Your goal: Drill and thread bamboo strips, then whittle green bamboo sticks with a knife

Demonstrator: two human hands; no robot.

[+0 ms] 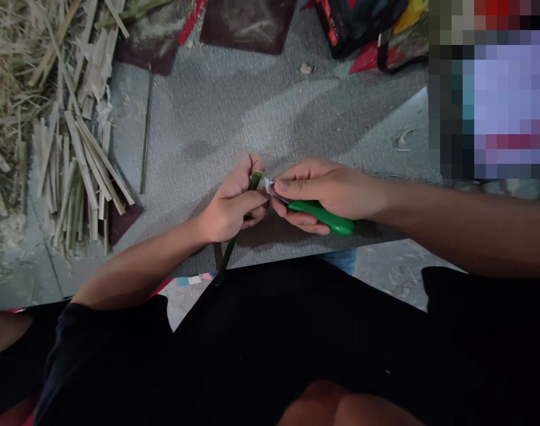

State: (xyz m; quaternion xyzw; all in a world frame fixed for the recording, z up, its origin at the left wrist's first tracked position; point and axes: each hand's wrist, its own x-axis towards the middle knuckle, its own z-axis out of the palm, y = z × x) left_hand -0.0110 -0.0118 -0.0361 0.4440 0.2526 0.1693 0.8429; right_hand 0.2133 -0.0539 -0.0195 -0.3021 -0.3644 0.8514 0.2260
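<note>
Near the front edge of the grey table, my left hand (235,204) is closed on a thin green strip (229,255), which slants down past the edge toward my lap. The strip's pale cut end shows above my thumb. My right hand (316,189) is wrapped round a green-handled knife (325,216). Its blade side points left, toward my left fingers, and is mostly hidden by my fingers. A small whitish scrap (268,184) shows between the two hands, which are almost touching.
A pile of cut strips (86,171) and fine shavings (16,77) covers the table's left side. Dark reddish-brown sheets (247,26) lie at the back, near a black and red bag (358,23). One thin stick (146,130) lies left of centre. Another person's arm (6,330) shows at lower left.
</note>
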